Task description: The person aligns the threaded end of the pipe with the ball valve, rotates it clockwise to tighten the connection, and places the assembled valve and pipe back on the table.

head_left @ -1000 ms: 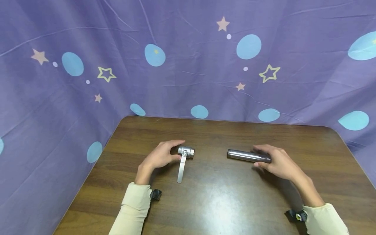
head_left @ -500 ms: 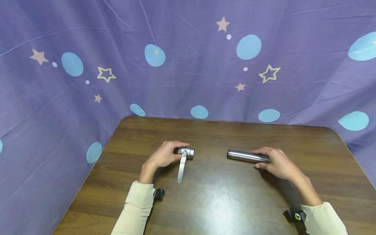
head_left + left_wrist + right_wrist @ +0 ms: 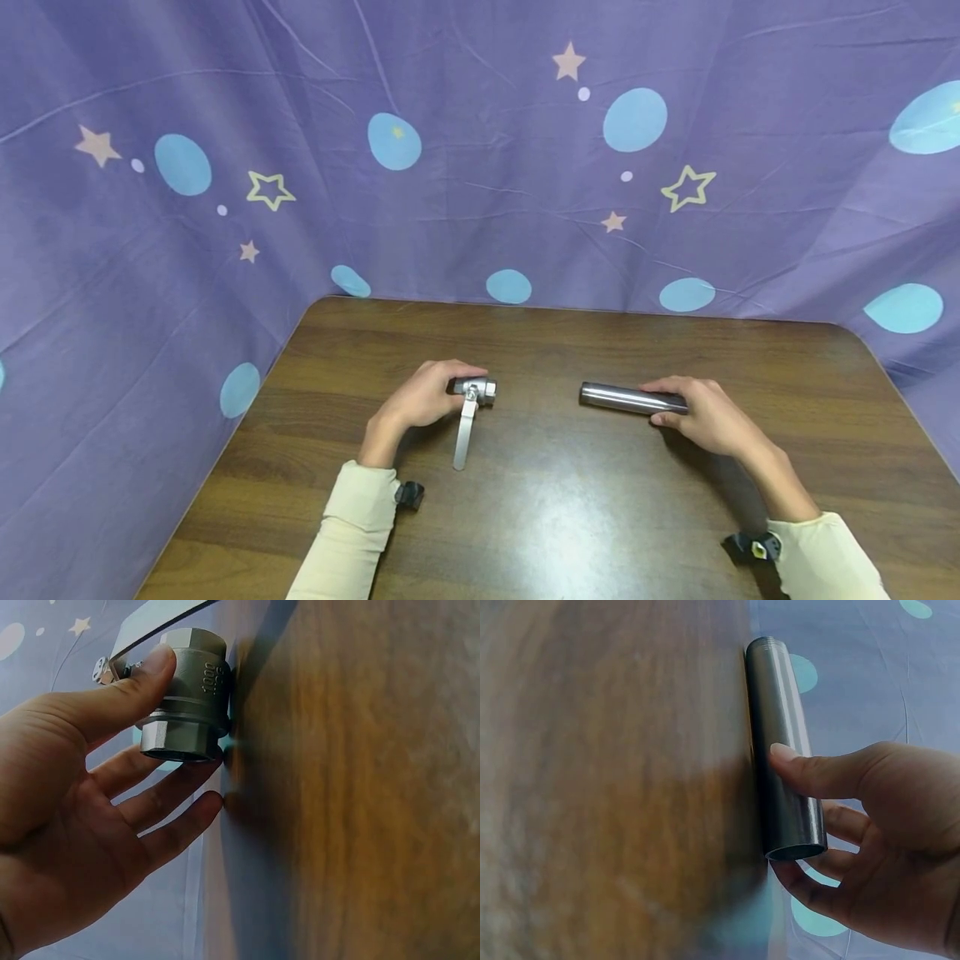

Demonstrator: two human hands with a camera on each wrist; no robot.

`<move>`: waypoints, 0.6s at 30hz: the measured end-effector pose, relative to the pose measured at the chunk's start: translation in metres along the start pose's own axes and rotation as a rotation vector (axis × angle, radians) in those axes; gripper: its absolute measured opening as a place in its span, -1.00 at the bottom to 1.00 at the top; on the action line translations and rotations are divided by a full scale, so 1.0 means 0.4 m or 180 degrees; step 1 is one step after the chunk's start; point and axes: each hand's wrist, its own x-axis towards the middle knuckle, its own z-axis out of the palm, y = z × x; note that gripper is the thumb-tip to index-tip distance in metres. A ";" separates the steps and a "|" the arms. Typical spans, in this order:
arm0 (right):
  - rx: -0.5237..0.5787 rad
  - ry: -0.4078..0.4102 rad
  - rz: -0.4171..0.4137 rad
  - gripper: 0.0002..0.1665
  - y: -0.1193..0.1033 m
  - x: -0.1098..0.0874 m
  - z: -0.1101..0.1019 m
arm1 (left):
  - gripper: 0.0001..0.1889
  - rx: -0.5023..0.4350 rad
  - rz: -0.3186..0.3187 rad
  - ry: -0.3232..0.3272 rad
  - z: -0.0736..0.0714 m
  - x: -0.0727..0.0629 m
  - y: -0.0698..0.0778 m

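On the left of the table lies a silver ball valve [image 3: 476, 389] with a long flat lever handle [image 3: 464, 433] pointing toward the person. The left hand [image 3: 427, 395] grips the valve body, thumb on the near side and fingers on the far side. In the left wrist view the thumb presses on the valve body [image 3: 187, 690], just above its hexagonal end. To the right a dark, shiny metal pipe [image 3: 622, 397] lies on the table, threaded at its left end. The right hand [image 3: 708, 410] pinches the pipe's right end between thumb and fingers.
Both things rest on a brown wooden table [image 3: 525, 342] with rounded far corners. A purple curtain [image 3: 480, 208] with stars and blue dots hangs behind and to the left. Black wrist straps show at both cream sleeves [image 3: 348, 525].
The left hand has moved right and taken hold of the ball valve. The right hand's fingers have come in against the pipe. Valve and pipe have hardly moved.
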 end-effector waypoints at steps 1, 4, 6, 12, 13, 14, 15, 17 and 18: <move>0.0013 -0.0006 -0.0002 -0.50 0.000 0.000 0.000 | -0.45 0.0014 0.0022 0.0002 0.001 0.000 0.001; 0.0049 -0.0028 -0.0019 -0.51 0.000 0.000 0.003 | -0.48 0.0045 0.0113 -0.0016 0.005 -0.001 0.003; 0.0091 -0.0038 -0.0033 -0.52 -0.001 -0.001 0.006 | -0.49 0.0067 0.0167 -0.0032 0.009 -0.001 0.004; 0.0198 0.0171 -0.0008 -0.51 -0.008 -0.009 0.005 | -0.51 0.0047 0.0117 0.0000 0.017 0.002 0.012; 0.0218 0.0217 0.0012 -0.52 -0.008 -0.010 0.003 | -0.51 0.0036 0.0099 0.0030 0.018 0.002 0.013; 0.0253 0.0259 0.0039 -0.53 -0.008 -0.011 0.000 | -0.50 0.0011 0.0085 0.0068 0.018 0.003 0.015; 0.0296 0.0299 0.0073 -0.54 -0.007 -0.011 -0.003 | -0.49 -0.0025 0.0077 0.0114 0.018 0.004 0.017; 0.0407 0.0393 0.0132 -0.57 -0.004 -0.010 -0.009 | -0.48 -0.0112 0.0096 0.0229 0.016 0.005 0.022; 0.0481 0.0442 0.0170 -0.58 -0.002 -0.009 -0.011 | -0.48 -0.0139 0.0121 0.0292 0.015 0.008 0.024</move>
